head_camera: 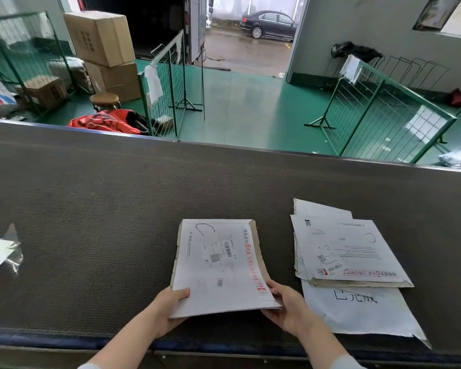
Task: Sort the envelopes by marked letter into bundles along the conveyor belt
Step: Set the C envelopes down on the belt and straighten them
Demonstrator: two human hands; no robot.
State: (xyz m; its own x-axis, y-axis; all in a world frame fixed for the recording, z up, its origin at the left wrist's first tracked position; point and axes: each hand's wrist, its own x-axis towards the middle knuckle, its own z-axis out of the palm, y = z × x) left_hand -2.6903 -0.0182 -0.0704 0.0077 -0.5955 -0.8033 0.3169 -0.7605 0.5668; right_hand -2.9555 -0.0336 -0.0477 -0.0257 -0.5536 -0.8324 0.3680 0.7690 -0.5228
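A stack of white cardboard envelopes (218, 265) lies in the middle of the dark conveyor belt (104, 209), its near edge lifted. The top one bears a hand-drawn "C" at its far left corner, a shipping label and a red printed strip. My left hand (171, 307) grips the stack's near left corner and my right hand (285, 304) grips its near right corner. To the right rests a second bundle of envelopes (346, 251), also marked with a "C", lying on a white sheet with handwritten characters (362, 312).
At the belt's left edge lies a clear plastic sleeve with a white paper (0, 251). Beyond the belt's far metal rim are green wire cages (168, 83), another green wire cage at the right (383, 121), stacked cardboard boxes (104, 41), a stool and a red bag on the green floor.
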